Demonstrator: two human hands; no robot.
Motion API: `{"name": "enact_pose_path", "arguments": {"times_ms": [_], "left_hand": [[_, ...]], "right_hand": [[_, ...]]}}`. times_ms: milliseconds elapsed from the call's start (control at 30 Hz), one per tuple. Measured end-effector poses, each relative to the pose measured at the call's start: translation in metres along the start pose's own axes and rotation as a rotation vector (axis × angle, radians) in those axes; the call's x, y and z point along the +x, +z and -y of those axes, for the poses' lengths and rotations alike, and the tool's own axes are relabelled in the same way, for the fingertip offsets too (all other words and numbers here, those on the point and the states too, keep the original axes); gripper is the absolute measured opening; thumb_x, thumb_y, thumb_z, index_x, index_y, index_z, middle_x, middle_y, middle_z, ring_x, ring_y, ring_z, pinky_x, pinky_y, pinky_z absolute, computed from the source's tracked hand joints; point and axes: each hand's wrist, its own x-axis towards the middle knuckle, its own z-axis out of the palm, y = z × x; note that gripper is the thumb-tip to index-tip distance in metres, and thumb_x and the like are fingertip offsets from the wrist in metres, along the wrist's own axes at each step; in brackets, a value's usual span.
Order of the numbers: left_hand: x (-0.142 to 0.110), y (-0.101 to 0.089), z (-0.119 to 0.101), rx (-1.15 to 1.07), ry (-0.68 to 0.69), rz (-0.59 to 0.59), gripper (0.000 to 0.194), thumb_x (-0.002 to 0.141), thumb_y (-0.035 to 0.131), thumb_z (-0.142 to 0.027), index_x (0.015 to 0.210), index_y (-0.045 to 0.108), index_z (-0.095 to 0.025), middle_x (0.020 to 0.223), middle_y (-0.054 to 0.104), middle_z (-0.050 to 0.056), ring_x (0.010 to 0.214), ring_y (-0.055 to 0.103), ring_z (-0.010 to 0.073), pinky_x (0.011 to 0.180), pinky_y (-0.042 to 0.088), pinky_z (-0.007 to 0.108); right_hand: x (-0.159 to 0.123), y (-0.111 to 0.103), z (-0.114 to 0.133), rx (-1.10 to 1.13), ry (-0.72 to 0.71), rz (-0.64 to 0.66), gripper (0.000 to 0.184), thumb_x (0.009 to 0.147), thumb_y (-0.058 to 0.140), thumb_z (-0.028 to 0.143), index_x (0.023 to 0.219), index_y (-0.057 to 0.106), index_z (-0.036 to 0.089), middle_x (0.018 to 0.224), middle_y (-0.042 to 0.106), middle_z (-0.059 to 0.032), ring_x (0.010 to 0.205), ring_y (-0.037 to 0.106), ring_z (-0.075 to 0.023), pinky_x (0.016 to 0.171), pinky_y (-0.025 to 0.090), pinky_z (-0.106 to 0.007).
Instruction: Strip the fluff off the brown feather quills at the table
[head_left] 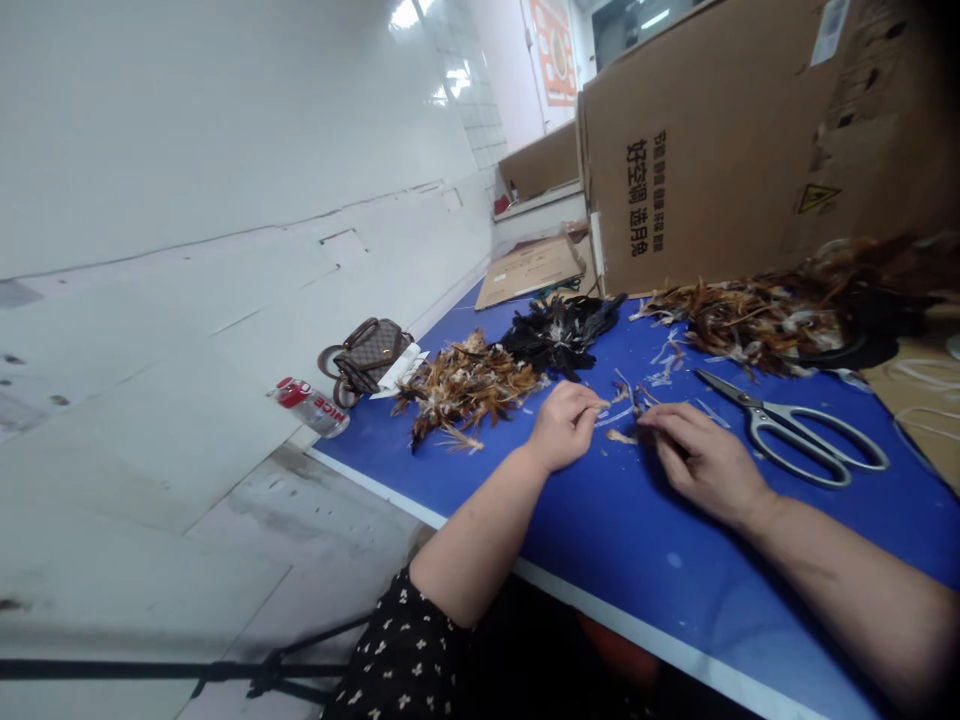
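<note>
My left hand (564,424) rests on the blue table (600,520) with its fingers pinched on a small brown feather near 800,405. My right hand (701,455) lies just to the right, fingertips pinching a dark feather piece (636,402). A loose feather bit (619,436) lies between the two hands. A brown feather pile (465,385) sits left of my left hand, with a black feather pile (562,330) behind it.
Grey-handled scissors (795,428) lie right of my right hand. A larger brown feather heap (757,315) lies at the back right, before a big cardboard box (735,140). A patterned handbag (367,352) and a drink can (311,405) sit at the table's left end.
</note>
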Motion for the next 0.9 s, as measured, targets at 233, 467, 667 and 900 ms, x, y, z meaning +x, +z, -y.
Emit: {"name": "enact_pose_path", "arguments": {"times_ms": [233,467,667,900], "left_hand": [[-0.007,-0.038,0.018,-0.008,-0.137,0.445,0.017,0.102,0.075,-0.027,0.091,0.086,-0.02,0.121,0.083,0.014,0.116,0.074,0.0273,0.11,0.058,0.047],[-0.006,-0.026,0.014,-0.092,-0.082,0.494,0.021,0.105,0.069,-0.024,0.096,0.088,-0.018,0.107,0.085,0.014,0.106,0.076,0.0251,0.106,0.06,0.044],[-0.003,-0.019,0.009,-0.238,-0.107,0.161,0.03,0.106,0.075,-0.043,0.097,0.088,-0.018,0.104,0.085,0.013,0.099,0.078,0.0227,0.097,0.063,0.041],[0.0,-0.01,-0.012,-0.43,-0.172,0.148,0.034,0.104,0.081,-0.05,0.097,0.088,-0.017,0.106,0.085,0.013,0.097,0.079,0.021,0.096,0.063,0.038]], "right_hand": [[0.002,-0.001,0.001,0.01,0.015,0.013,0.027,0.104,0.062,0.017,0.12,0.08,0.029,0.124,0.081,-0.0085,0.109,0.081,-0.0262,0.101,0.068,-0.042],[0.001,0.0,-0.002,0.014,0.016,0.029,0.025,0.104,0.063,0.017,0.117,0.081,0.029,0.122,0.081,-0.0078,0.106,0.081,-0.0256,0.1,0.068,-0.041],[0.002,0.0,-0.001,-0.02,-0.02,-0.05,0.031,0.106,0.062,0.017,0.13,0.078,0.03,0.126,0.08,-0.0096,0.113,0.081,-0.0277,0.104,0.068,-0.044],[0.001,0.006,0.003,-0.059,-0.014,0.076,0.061,0.109,0.061,0.023,0.169,0.052,0.03,0.161,0.071,-0.0136,0.146,0.072,-0.0318,0.119,0.065,-0.05]]}}
